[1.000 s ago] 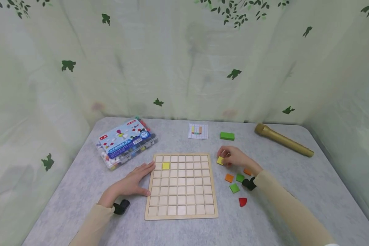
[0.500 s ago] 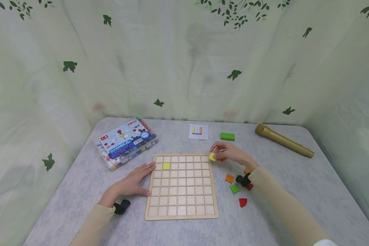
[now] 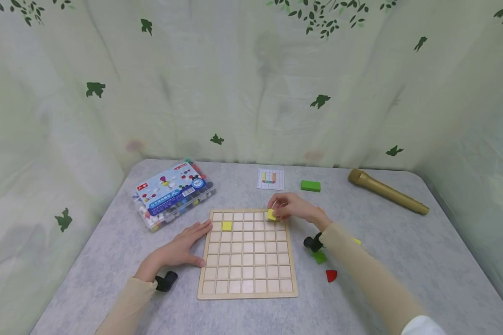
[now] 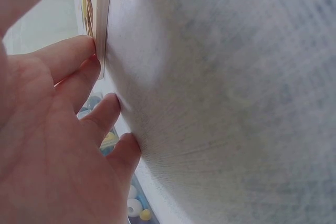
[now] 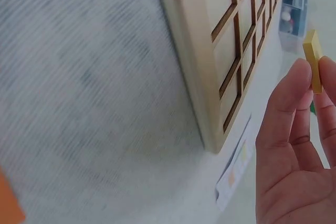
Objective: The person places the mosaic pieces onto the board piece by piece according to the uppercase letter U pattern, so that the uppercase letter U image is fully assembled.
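Note:
A wooden grid board point(image 3: 248, 296) with square cells lies mid-table. One yellow square tile point(image 3: 227, 226) sits in its second row, toward the left. My left hand point(image 3: 180, 246) rests at the board's left edge with fingers extended; the left wrist view shows fingertips point(image 4: 88, 48) against the rim. My right hand point(image 3: 295, 208) pinches another yellow tile point(image 3: 271, 214) between thumb and fingers, over the board's upper right corner. In the right wrist view that tile point(image 5: 313, 61) stands on edge in the pinch, above the board's surface.
Right of the board lie a green tile point(image 3: 319, 257) and a red quarter-round piece point(image 3: 331, 276); the right sleeve covers others. Behind are a patterned card point(image 3: 270, 179), a green block point(image 3: 310, 186), a gold microphone-shaped object point(image 3: 387, 191) and a clear box point(image 3: 173, 195) of colourful pieces.
My right hand has carried the yellow tile leftward, from beside the board to over its upper right corner. The left hand has stayed at the board's edge.

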Motion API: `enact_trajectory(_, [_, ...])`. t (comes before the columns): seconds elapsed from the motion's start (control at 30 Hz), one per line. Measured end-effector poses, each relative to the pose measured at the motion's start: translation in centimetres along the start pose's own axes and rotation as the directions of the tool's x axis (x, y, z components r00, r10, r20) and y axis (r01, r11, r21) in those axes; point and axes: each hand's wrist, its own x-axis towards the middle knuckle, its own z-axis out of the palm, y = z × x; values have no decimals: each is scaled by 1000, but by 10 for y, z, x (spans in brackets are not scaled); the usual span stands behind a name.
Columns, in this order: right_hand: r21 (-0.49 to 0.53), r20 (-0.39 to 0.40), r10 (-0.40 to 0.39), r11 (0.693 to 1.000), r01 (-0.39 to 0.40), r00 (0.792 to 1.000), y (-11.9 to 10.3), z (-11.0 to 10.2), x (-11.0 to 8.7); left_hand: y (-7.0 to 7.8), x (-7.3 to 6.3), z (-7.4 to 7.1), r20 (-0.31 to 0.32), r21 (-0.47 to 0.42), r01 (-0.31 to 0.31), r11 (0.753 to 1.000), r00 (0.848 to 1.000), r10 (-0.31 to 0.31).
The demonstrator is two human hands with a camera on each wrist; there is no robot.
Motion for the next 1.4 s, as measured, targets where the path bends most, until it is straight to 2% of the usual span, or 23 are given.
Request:
enact_trajectory(0.63, [37, 144, -65, 997, 60, 987, -19, 57, 43, 4, 0, -2, 2, -5, 5, 1000, 1000, -5])
enact_trajectory(0.97, [-16, 155, -67, 997, 70, 986, -32, 83, 54, 4, 0, -1, 1, -2, 15, 1000, 1000, -15])
enact_trajectory(1.17, [-122, 140, -89, 987, 106, 986, -37, 96, 60, 3, 0, -1, -1, -9, 9, 1000, 1000, -9])
enact_trajectory(1.4, [-251, 106, -57, 964, 83, 993, -41, 104, 62, 3, -1, -1, -2, -9, 1, 1000, 1000, -1])
